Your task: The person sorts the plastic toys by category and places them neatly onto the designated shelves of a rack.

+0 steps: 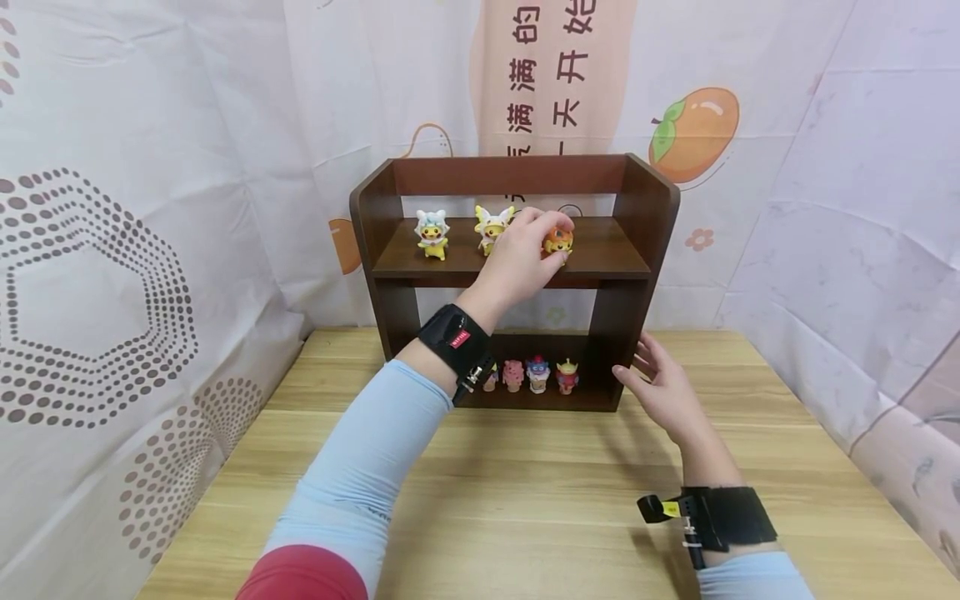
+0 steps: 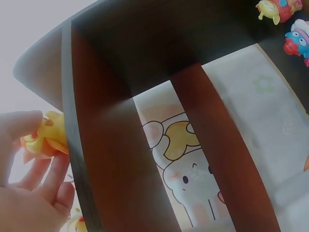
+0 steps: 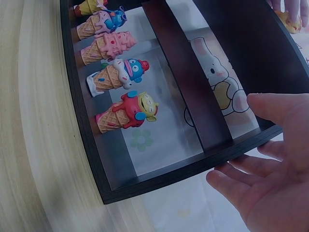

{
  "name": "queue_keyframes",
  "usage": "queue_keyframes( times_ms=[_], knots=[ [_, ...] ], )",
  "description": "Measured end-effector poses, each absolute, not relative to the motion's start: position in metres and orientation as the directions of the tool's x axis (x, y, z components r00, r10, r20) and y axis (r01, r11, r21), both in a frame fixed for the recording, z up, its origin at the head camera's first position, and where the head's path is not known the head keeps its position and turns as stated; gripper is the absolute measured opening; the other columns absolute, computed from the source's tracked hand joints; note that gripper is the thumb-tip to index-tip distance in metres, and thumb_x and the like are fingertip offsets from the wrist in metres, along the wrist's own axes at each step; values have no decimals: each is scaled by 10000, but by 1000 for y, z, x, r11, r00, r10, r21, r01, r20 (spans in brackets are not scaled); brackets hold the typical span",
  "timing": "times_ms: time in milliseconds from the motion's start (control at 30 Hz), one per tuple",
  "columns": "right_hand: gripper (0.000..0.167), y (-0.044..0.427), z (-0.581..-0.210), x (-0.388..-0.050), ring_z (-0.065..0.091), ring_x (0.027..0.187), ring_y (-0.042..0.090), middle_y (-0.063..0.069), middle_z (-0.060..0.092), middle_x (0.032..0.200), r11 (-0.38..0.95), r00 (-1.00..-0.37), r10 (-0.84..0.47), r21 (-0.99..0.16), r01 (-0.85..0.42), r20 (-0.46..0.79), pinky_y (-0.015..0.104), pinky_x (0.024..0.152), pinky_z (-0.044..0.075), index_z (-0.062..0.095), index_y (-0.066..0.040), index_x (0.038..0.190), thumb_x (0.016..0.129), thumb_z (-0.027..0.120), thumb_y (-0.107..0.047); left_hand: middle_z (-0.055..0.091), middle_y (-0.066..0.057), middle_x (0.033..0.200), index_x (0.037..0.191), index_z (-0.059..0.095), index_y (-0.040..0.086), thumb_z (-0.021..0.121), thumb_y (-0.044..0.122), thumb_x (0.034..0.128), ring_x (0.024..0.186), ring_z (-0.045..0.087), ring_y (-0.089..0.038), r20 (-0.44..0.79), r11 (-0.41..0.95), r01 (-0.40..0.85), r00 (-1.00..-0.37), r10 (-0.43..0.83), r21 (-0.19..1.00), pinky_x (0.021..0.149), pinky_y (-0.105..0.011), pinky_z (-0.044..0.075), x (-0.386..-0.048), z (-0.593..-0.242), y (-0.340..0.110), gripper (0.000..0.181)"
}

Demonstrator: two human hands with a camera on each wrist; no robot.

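My left hand (image 1: pixel 525 254) pinches a small orange and yellow figurine (image 1: pixel 558 242) between thumb and fingers, at the right of the upper shelf board. The left wrist view shows this figurine (image 2: pixel 48 135) near the board's edge; whether its base touches the board I cannot tell. Left of that hand stand a white-eared yellow figurine (image 1: pixel 489 227) and a white-hooded yellow figurine (image 1: pixel 432 234). My right hand (image 1: pixel 663 392) is at the right side panel of the dark brown shelf (image 1: pixel 652 208), its thumb before the front edge and its extended fingers along the outside.
On the bottom board stand several ice-cream-cone figurines, among them a pink one (image 1: pixel 513 376), a blue and white one (image 1: pixel 537 375) and a red one (image 1: pixel 567 377). The shelf sits on a wooden table (image 1: pixel 525 500). Printed cloth (image 1: pixel 225 167) hangs behind and beside it.
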State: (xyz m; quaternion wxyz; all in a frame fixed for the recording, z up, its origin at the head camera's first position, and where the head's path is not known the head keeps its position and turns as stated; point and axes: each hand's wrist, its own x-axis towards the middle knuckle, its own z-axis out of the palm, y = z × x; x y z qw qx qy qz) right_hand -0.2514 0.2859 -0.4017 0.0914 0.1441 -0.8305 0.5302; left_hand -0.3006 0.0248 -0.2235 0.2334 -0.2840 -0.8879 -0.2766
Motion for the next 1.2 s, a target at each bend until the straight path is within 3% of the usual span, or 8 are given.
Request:
queue_keyframes(
  times_ms=[300,600,933,1200],
  knots=[
    [817,286,-402,-251,379,1405,486,294,338,1568,394,-942,-145,-856,-335,302,577,1055,376,179,-52,1623,1001,676,-235,628,-51,1226,1288,649,131,708,161,961,1135,601,-196,683,754,632,-632,367,179,960,-327,463,-304,-229,28,333],
    [821,286,-403,-251,382,1407,474,287,332,1574,399,-944,-145,-856,-330,296,564,1049,386,177,-51,1622,1001,676,-246,554,-75,1282,1327,558,79,702,199,977,1133,593,-174,636,800,544,-717,287,252,973,-269,477,-306,-229,33,397],
    [816,287,-404,-251,374,1412,476,288,327,1576,394,-945,-143,-859,-327,294,573,1052,381,180,-50,1621,1002,674,-248,595,-64,1273,1337,543,94,701,247,981,1113,624,-184,611,832,497,-746,266,246,952,-288,503,-313,-229,40,418],
    [811,287,-403,-251,373,1410,480,290,328,1575,393,-943,-143,-857,-332,300,575,1052,380,187,-47,1620,1002,674,-245,644,-58,1229,1318,533,106,695,247,985,1074,661,-200,632,832,497,-733,252,245,892,-315,534,-318,-232,43,396]
  ],
)
